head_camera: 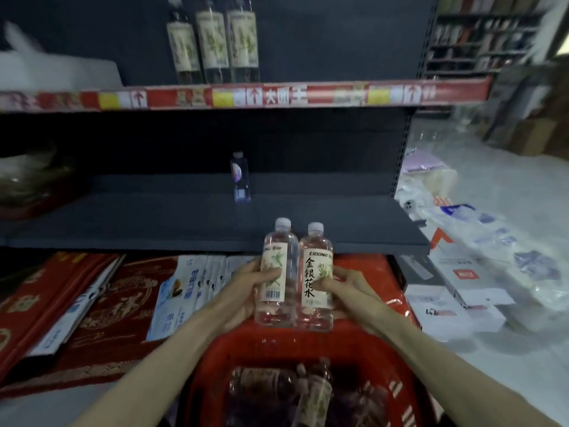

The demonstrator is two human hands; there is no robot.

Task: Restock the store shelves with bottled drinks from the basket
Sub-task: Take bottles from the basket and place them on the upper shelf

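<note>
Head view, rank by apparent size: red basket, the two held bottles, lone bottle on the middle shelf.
1. red basket
2. left held bottle and right held bottle: alike, no ranking
3. lone shelf bottle: looks smallest, but it is farther away, so true size unsure

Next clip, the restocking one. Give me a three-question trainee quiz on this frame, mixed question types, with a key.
1. True or false: the left hand grips the left bottle and the right hand grips the right bottle, both upright above the red basket.
2. How many top-shelf bottles are there? A two, B three, C five.
3. Fill in: the small dark bottle stands on the ___ shelf.
Key: 1 true; 2 B; 3 middle.
</note>
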